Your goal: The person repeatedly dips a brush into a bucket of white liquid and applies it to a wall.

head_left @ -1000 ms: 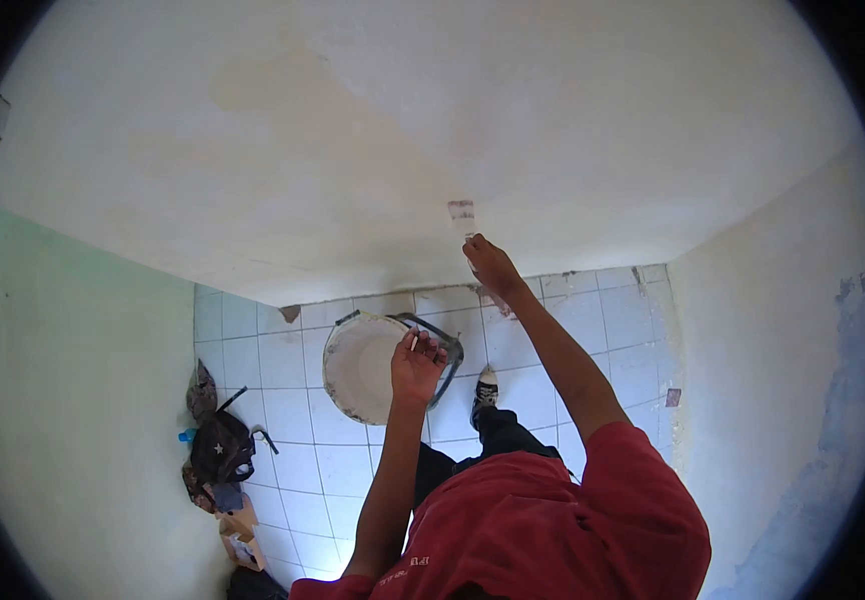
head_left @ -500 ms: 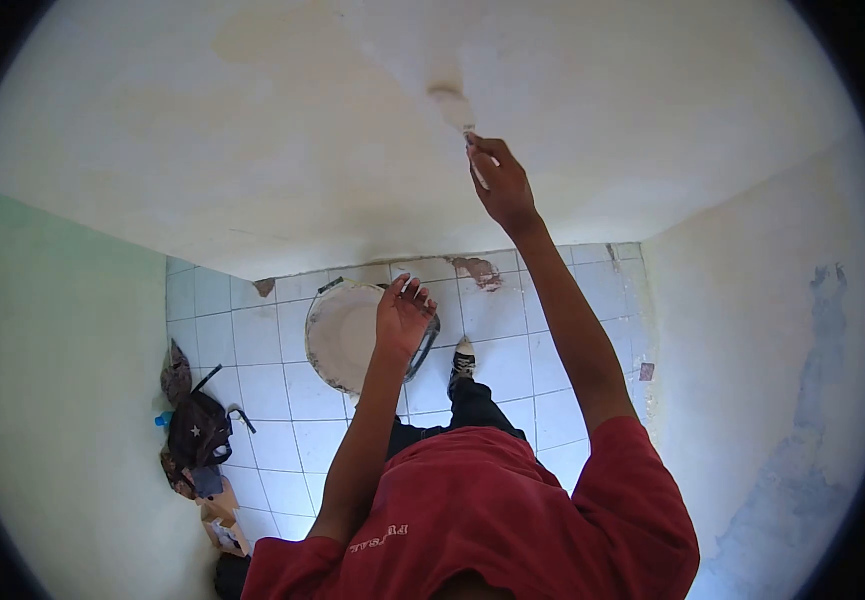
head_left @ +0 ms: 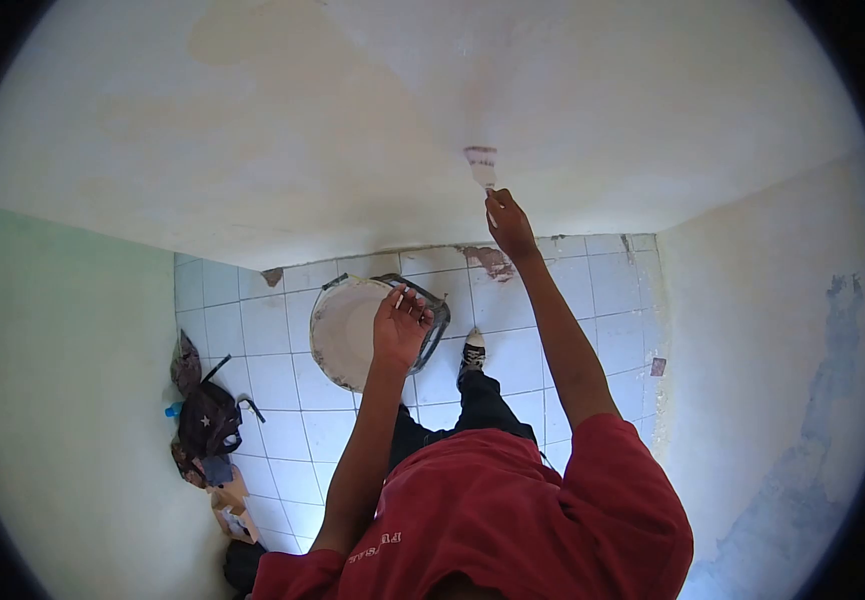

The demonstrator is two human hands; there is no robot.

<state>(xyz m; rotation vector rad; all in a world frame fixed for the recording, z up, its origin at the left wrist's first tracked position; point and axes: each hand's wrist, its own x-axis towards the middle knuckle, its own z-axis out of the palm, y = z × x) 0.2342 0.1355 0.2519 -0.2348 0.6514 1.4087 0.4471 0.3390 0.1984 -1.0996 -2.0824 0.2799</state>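
My right hand (head_left: 509,222) grips a paintbrush (head_left: 482,168) by its handle. The wide bristle end points up and lies against the pale wall (head_left: 302,160) in front of me. My left hand (head_left: 401,330) hangs in the air with loosely bent fingers apart and nothing in them. Below it stands a large round bucket (head_left: 314,345) on the tiled floor, holding a pale, creamy liquid. The hand and forearm cover part of the bucket's right side, where a dark handle (head_left: 440,325) shows.
A dark backpack (head_left: 210,420) and an open cardboard box (head_left: 235,515) lie along the green left wall (head_left: 72,360). White floor tiles (head_left: 277,380) surround my shoe (head_left: 473,352). The right wall (head_left: 742,330) has a bluish patch. A reddish-brown stain (head_left: 492,263) marks the floor's far edge.
My right hand has drawn the brush down the wall and slightly to the right. My left hand stays over the bucket, nearly unmoved. The view has shifted a little.
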